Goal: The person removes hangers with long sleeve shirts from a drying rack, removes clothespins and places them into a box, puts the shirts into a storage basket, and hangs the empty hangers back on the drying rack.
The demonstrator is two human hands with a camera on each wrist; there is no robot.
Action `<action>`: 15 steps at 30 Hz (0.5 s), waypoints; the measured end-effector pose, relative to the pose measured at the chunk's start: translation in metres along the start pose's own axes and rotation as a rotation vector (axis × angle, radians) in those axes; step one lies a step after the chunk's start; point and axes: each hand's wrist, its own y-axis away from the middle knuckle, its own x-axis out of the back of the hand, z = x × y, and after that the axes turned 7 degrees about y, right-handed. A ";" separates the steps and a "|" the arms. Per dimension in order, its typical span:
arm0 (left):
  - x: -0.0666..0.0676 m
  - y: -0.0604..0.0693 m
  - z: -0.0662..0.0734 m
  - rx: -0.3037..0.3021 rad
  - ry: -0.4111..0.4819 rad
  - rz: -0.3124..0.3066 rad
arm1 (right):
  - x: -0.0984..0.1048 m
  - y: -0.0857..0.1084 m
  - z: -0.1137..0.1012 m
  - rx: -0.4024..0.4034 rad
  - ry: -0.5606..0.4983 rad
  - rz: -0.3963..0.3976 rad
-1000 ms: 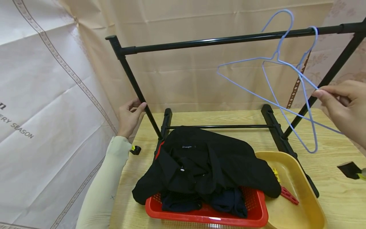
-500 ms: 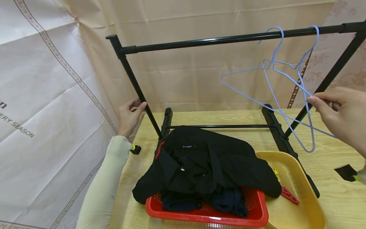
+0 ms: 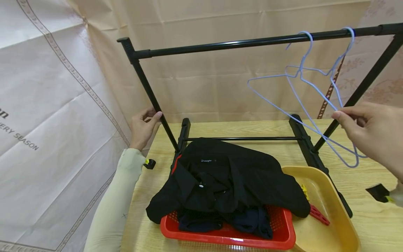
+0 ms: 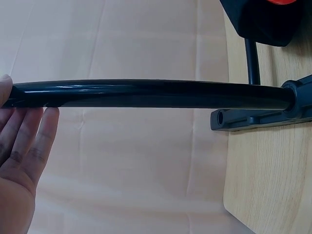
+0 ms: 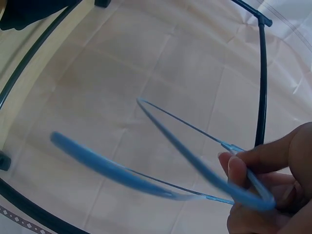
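Observation:
My left hand (image 3: 142,129) holds the left post (image 3: 146,85) of a black clothes rack, thumb on one side and fingertips on the other, as the left wrist view shows. At the right, my right hand (image 3: 371,127) pinches one arm of a blue wire hanger (image 3: 302,63) between thumb and fingers. That hanger's hook lies over the rack's top bar (image 3: 226,45). Farther right on the bar hangs a second blue hanger (image 3: 352,42), overlapping the first. In the right wrist view the held hanger (image 5: 195,165) crosses in front of my fingers.
A black collared shirt (image 3: 255,175) drapes over a red basket (image 3: 228,240) with dark cloth inside. Beside it, a yellow tray (image 3: 344,232) contains a red clothespin (image 3: 318,215) and a small yellow piece (image 3: 304,191). The rack's feet (image 3: 303,147) stand on a wood-grain table (image 3: 239,127).
My right hand has come down and left with the hanger, whose hook was above the bar and now rests over it. The left hand has stayed on the post.

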 end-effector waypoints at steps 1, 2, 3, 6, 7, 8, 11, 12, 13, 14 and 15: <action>0.000 0.000 0.000 0.004 0.003 -0.002 | -0.001 0.000 0.001 0.005 0.008 0.001; 0.000 0.000 0.000 0.007 0.006 -0.004 | -0.001 0.001 0.001 0.009 0.015 0.004; 0.000 0.000 0.000 0.007 0.008 -0.004 | -0.001 0.001 0.001 0.011 0.021 0.003; 0.000 0.000 -0.001 0.010 0.012 -0.004 | -0.002 0.001 0.001 0.008 0.038 -0.010; 0.001 0.000 -0.002 0.010 0.013 -0.003 | -0.003 0.001 0.001 0.005 0.041 -0.023; 0.001 0.000 -0.003 0.011 0.014 -0.003 | -0.003 0.001 0.001 0.000 0.043 -0.034; 0.001 0.000 -0.004 0.008 0.016 -0.005 | -0.003 0.001 -0.001 -0.004 0.039 -0.062; 0.001 0.000 -0.004 0.004 0.018 -0.008 | -0.003 0.002 -0.001 -0.002 0.031 -0.062; 0.001 0.000 -0.004 -0.002 0.021 -0.009 | -0.003 0.002 0.000 0.004 0.023 -0.058; 0.001 -0.001 -0.004 -0.007 0.022 -0.011 | -0.004 0.002 0.000 0.010 0.017 -0.050; 0.001 -0.001 -0.004 -0.009 0.022 -0.013 | -0.004 0.003 0.001 0.014 0.006 -0.048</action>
